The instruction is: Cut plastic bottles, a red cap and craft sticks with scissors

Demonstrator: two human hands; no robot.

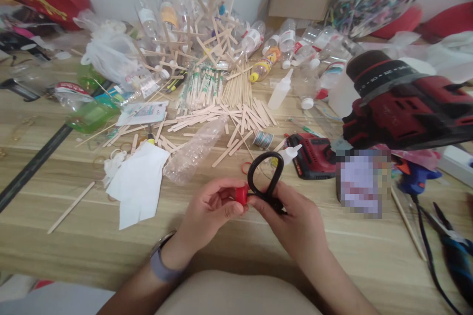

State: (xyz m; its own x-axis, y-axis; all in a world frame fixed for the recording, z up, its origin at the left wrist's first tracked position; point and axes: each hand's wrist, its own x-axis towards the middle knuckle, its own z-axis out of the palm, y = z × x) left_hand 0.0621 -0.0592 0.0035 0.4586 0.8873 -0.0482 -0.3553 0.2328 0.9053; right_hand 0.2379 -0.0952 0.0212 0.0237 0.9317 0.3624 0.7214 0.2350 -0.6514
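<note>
Two bare hands work together on the near side of the clear plastic bottle (195,152) that lies on the table, a little to its right. The left hand (210,211) pinches a red cap (241,195) between thumb and fingertips; the right hand (301,216) is closed around black-handled scissors (278,177), thumb and forefinger close to the cap, one handle loop standing free above the grip. Whether the blade tip touches the cap cannot be told, as fingers cover it.

The red cap, apparently moulded plastic, should prove light, stiff and rather slippery; its rim offers the surest hold, with fingertips set back from the scissors' side. The scissors are probably the heavier piece, rigid and best steadied by the handles. The cap is unlikely to crush, though a hard push could make it skid or turn.

Left of the bottle lies white paper (138,184), thin and easily creased. To its right, a spool of thread (263,139) sits near, and a red-and-black drill (402,101) stands farther off. Beyond the bottle are loose flat wooden sticks (201,119) and, beyond and to the right, a white squeeze bottle (280,93).
</note>
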